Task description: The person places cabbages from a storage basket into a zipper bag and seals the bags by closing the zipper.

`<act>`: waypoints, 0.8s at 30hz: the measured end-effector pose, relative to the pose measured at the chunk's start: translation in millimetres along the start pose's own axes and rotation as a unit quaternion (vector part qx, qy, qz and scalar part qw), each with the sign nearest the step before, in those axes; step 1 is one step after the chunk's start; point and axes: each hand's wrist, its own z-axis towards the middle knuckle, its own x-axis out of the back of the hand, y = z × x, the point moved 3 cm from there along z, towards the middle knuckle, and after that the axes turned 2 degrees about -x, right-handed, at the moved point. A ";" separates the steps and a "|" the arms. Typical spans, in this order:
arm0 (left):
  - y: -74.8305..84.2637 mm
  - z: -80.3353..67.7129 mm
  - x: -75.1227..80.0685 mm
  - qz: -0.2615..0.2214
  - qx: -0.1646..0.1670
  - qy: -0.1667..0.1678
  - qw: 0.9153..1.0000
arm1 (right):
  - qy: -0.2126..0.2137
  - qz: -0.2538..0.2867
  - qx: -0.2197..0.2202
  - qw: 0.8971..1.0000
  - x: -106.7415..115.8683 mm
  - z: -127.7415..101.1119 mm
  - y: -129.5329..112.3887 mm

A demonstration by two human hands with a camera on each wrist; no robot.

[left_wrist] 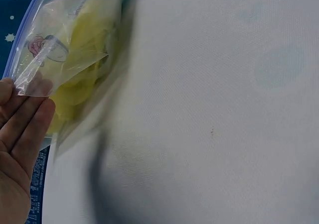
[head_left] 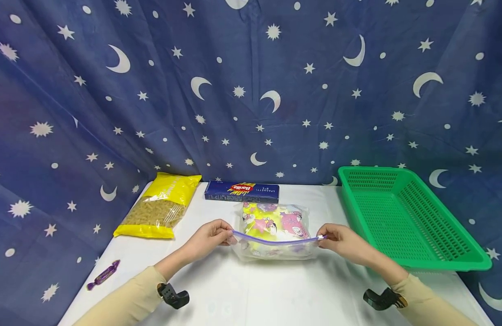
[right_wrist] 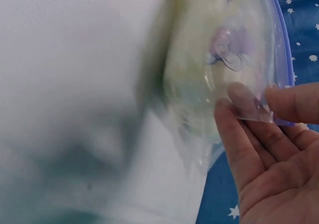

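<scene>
A clear zip bag [head_left: 271,251] with a purple zip strip lies at the middle of the table, its zip edge lifted toward the person. Yellow and white contents with pink cartoon prints show through the plastic. My left hand [head_left: 210,239] pinches the left end of the zip edge between thumb and fingers. At the opposite end, by the white slider, my right hand [head_left: 343,242] pinches the other corner. In the left wrist view the thumb and fingers of the left hand [left_wrist: 22,129] meet on the plastic corner. The right wrist view shows the right hand [right_wrist: 279,144] gripping its corner likewise.
Behind the bag lies a blue Barilla spaghetti box [head_left: 241,192]. A yellow pasta bag [head_left: 157,206] lies at the back left, with a purple-wrapped candy [head_left: 103,275] nearer the left edge. A green plastic basket [head_left: 356,217] stands on the right, close to the right forearm.
</scene>
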 end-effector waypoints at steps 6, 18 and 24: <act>-4.0 -0.6 1.2 0.040 -0.011 0.041 0.998 | 0.047 -0.013 -0.002 0.999 -6.7 -3.2 5.8; 3.3 -27.2 9.4 0.069 0.023 -0.076 0.994 | -0.048 -0.063 0.039 0.996 -5.6 -35.6 -8.2; 13.2 -36.3 13.1 0.072 0.030 -0.120 0.990 | -0.102 -0.075 0.002 0.992 -0.5 -47.0 -16.8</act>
